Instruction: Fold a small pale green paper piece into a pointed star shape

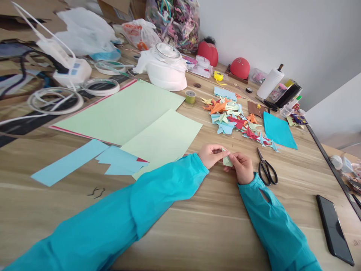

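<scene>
Between my two hands is a small folded piece of pale green paper [227, 161]. My left hand [211, 155] pinches its upper left side, thumb and fingers closed. On its right side, my right hand [241, 166] grips it between thumb and fingers. Black-handled scissors [266, 167] lie just right of my right hand, blades pointing away. Beyond my hands is a pile of folded paper cranes [237, 122] in orange, red, blue and pale green. Large pale green sheets [163, 135] lie to the left of my left hand.
Light blue paper strips [69, 162] lie at the left. A phone [334, 229] rests near the right edge. Further back are a spool of thread [190, 97], a blue sheet [279, 130], a yellow tape measure [218, 76], a power strip [72, 73] with cables and plastic bags [84, 32].
</scene>
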`<state>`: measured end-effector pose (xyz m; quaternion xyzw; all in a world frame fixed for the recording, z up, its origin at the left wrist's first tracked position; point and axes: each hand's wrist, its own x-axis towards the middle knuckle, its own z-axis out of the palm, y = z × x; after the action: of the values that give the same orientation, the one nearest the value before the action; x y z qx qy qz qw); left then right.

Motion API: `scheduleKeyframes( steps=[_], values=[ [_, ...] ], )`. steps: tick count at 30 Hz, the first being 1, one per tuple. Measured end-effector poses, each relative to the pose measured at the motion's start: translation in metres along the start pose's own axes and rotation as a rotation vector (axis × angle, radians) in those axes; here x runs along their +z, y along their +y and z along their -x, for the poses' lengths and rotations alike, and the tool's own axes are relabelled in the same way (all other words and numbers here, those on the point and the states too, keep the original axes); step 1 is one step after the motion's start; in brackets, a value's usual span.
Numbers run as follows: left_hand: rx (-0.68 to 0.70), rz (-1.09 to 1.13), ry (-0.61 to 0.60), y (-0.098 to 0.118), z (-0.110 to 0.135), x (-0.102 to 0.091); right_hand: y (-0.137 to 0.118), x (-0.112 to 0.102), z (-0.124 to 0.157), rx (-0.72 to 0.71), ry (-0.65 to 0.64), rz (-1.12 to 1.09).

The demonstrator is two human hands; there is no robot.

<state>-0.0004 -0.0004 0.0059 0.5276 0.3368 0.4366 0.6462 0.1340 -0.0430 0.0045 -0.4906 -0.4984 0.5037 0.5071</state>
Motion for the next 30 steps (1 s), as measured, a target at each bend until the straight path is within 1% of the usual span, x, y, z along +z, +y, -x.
scheduleKeyframes(
  steps=[6,11,17,30],
  values=[
    [0.0,-0.002,-0.014,-0.0001,0.0006,-0.0004,0.001,-0.0017,0.0001,0.022,-0.014,-0.038],
    [0.061,-0.04,0.001,0.0016,0.0013,0.0001,0.002,-0.0023,-0.0002,0.028,-0.01,-0.021],
    [0.087,-0.085,-0.001,0.001,0.0011,-0.0002,0.0017,-0.0022,-0.0002,0.012,-0.015,0.002],
    [-0.005,-0.008,-0.004,0.0029,0.0019,-0.0008,-0.003,0.0006,0.0019,-0.016,-0.016,0.027]
  ],
)
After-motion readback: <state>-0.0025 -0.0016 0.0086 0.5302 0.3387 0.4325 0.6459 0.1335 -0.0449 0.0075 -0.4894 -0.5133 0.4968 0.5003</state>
